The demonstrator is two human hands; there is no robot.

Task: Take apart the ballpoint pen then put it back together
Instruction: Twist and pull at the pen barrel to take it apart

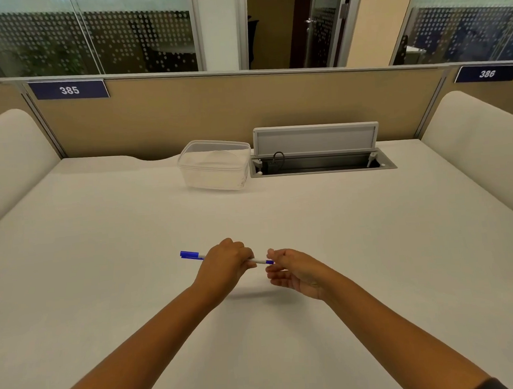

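Note:
A ballpoint pen with a white barrel and blue cap is held level, a little above the white desk. My left hand is wrapped around the middle of the barrel, hiding it; the blue cap with its clip sticks out to the left. My right hand pinches the small blue end piece at the pen's right end between thumb and forefinger, the other fingers loosely curled below.
A clear plastic container with a lid stands at the back centre. Right of it an open cable hatch with its flap raised sits in the desk. Beige partition panels close off the back and both sides.

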